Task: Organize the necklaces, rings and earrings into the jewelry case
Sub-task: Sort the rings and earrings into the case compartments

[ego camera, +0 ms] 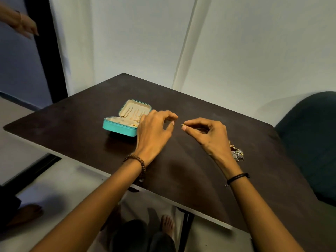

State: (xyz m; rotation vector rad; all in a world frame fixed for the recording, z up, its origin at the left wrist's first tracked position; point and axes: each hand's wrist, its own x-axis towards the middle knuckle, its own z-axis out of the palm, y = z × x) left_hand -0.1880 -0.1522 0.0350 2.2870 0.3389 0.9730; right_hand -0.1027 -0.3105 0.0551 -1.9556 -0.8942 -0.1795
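Small gold piece [183,126] (earring, prob.) is pinched btwn thumb and forefinger of right hand [209,135], just right of the open jewelry case [120,127]. Left hand [154,130], fingers loosely curled, empty, hovers at the case's right side. A fumbled hand-off could drop it onto the dark table [72,124].

Dim, greenish light — soft shadows, wide-angle bending at edges, slight overall blur.

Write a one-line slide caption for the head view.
The right hand pinches a small gold piece near the open teal jewelry case; left hand hovers empty over the table.
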